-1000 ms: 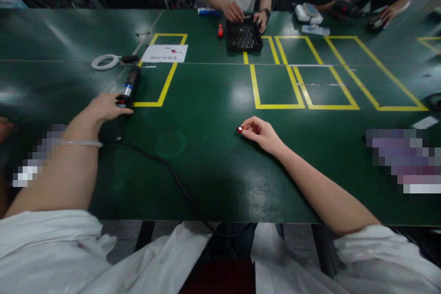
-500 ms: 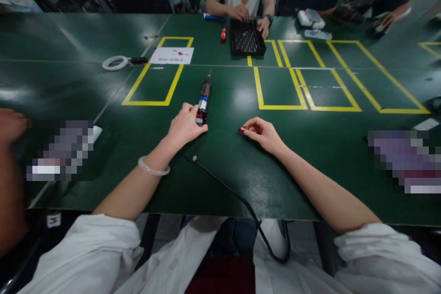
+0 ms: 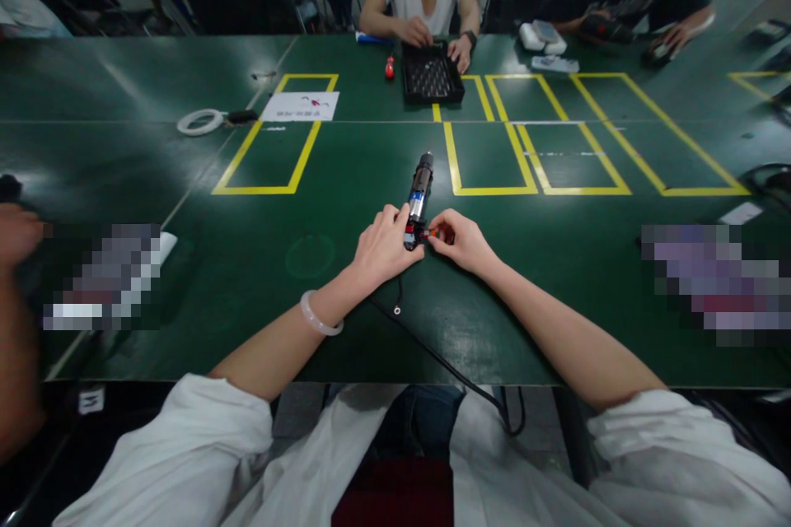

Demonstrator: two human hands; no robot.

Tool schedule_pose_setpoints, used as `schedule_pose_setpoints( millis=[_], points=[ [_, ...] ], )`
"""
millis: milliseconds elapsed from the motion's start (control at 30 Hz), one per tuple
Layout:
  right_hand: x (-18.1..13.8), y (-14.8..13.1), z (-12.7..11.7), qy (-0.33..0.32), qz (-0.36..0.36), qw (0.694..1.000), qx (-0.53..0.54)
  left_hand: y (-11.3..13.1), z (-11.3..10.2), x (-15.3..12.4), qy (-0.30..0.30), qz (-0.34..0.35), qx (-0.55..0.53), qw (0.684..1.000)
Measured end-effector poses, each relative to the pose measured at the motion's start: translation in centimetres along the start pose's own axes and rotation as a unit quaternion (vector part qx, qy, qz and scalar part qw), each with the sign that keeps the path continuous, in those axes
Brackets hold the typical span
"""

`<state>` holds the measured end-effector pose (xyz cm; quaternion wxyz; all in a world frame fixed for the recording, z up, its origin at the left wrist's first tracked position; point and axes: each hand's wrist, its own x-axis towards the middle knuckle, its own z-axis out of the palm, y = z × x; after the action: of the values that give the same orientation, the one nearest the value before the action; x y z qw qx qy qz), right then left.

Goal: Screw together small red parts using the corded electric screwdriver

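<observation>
My left hand [image 3: 386, 247] is closed round the rear of an electric screwdriver [image 3: 421, 181], a dark cylinder with a blue and silver band. Its tip points away from me, leaning slightly right. At its rear end my right hand [image 3: 465, 243] pinches a small red and orange piece [image 3: 432, 234], which meets or nearly meets the screwdriver's side; fingers hide most of it. A black cable [image 3: 442, 358] runs from under my left hand over the table's near edge. Beside it dangles a short lead with a small ring end [image 3: 397, 310].
Yellow tape outlines [image 3: 491, 192] mark the green table [image 3: 346, 329]. A white card [image 3: 302, 106] and a coiled white cable [image 3: 201, 122] lie at left. Across the table, a person's hands work at a black tray [image 3: 432, 86], near a red screwdriver [image 3: 390, 67]. Blurred screens stand at both sides.
My left hand has carried the electric screwdriver to the right, and it now leans further right. My right hand's small piece is now against or close to the screwdriver's rear.
</observation>
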<state>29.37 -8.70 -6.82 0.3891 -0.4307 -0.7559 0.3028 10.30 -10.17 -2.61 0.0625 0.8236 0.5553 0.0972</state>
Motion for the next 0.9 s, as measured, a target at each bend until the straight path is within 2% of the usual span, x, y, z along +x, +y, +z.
schedule_pose_setpoints(
  millis=[300,500,700,900],
  points=[
    [0.05,0.12,0.28,-0.003,-0.049,0.998,-0.028,0.33,-0.17,-0.12,-0.021,-0.013,0.036,0.999],
    [0.09,0.27,0.02,-0.002,-0.06,0.997,-0.038,0.1,0.02,-0.12,-0.009,-0.006,0.032,0.999],
    [0.0,-0.1,0.11,0.012,-0.038,0.999,-0.036,0.17,0.39,-0.1,-0.002,-0.004,0.029,1.0],
    [-0.25,-0.55,0.08,0.049,0.016,0.999,0.009,0.79,0.53,0.44,0.015,-0.022,0.031,0.999]
  ],
)
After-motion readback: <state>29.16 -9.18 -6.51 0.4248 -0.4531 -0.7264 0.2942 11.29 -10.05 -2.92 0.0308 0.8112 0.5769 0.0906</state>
